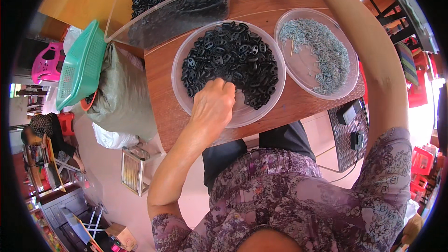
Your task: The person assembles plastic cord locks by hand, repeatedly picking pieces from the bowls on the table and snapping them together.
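My left fingers [223, 86] are curled together, tips pressed down into the black parts [233, 60]; I cannot tell whether they pinch one. The left hand [212, 105] sits at the near edge of the clear bowl [179, 88] that holds those parts, on the wooden table [158, 79]. My right arm [373, 51] reaches up past the top edge, so I cannot see that hand or its fingers. Just right of the bowl is a second clear dish [284, 23] with small grey pieces [322, 51]. Behind the bowl stands a clear bin [177, 14] with more black parts. A green basket [81, 67] rests on a sack [121, 98] at the left.
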The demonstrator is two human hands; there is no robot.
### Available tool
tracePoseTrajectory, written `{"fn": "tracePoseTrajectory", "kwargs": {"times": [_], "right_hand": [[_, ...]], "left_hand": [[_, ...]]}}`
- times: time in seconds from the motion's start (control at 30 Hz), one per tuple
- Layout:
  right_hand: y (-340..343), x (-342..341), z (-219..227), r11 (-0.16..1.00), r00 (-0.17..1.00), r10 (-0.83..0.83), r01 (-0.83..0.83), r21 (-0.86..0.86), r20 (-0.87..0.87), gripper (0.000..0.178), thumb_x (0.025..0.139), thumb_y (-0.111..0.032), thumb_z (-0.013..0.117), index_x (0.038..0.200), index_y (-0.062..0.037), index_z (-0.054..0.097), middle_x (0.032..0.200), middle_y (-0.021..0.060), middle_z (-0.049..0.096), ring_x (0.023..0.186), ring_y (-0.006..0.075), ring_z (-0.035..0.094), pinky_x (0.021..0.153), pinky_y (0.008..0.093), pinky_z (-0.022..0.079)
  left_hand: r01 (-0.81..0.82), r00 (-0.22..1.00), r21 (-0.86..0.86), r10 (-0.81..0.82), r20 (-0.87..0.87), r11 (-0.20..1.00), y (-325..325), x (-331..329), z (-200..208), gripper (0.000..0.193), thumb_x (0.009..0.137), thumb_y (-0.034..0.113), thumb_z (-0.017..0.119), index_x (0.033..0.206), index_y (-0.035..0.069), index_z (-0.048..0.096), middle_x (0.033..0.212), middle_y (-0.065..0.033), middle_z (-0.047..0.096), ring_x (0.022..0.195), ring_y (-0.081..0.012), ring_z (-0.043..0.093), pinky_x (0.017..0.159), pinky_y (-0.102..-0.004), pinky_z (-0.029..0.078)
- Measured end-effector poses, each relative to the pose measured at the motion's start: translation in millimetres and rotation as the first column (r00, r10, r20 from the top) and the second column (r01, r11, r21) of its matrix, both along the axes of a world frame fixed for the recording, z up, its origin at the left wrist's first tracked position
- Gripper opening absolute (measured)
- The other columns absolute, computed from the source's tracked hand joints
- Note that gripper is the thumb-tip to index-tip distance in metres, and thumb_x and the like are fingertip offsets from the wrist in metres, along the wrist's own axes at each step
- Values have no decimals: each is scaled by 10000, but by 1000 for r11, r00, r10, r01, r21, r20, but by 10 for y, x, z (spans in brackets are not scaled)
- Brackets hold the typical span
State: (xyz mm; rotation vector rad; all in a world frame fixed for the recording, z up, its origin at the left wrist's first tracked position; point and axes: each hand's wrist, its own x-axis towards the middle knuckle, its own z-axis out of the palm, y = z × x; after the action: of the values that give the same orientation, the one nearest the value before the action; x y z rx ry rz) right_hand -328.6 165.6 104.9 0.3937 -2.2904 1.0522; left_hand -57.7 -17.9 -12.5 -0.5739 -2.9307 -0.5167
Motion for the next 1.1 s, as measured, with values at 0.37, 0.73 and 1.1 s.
{"fn": "tracePoseTrajectory", "kwargs": {"times": [0.37,0.73,1.1], "right_hand": [[-44,-757,151,885,989,117,-61,462,-94,180,683,-126,531,674,15,643,712,268,601,726,384,616,667,449,491],[-75,1281,-558,821,814,561,-570,21,148,165,810,-137,609,894,1,645,748,39,637,699,82,567,667,242,469],[-188,2190,-874,699,444,702,-577,-422,556,119,774,-8,610,883,27,579,736,21,567,687,65,520,640,225,448]], "left_hand": [[-80,985,277,33,169,958,-76,-9,2,222,650,-37,645,828,-15,514,737,-114,565,643,-237,570,602,-321,461],[-492,814,658,32,580,570,-184,-28,82,169,662,-52,637,817,5,601,675,-21,576,581,-94,527,507,-231,421],[-546,814,770,-9,581,329,-47,70,320,206,648,-64,625,847,-12,607,703,-30,580,575,-83,508,513,-208,399]]}}
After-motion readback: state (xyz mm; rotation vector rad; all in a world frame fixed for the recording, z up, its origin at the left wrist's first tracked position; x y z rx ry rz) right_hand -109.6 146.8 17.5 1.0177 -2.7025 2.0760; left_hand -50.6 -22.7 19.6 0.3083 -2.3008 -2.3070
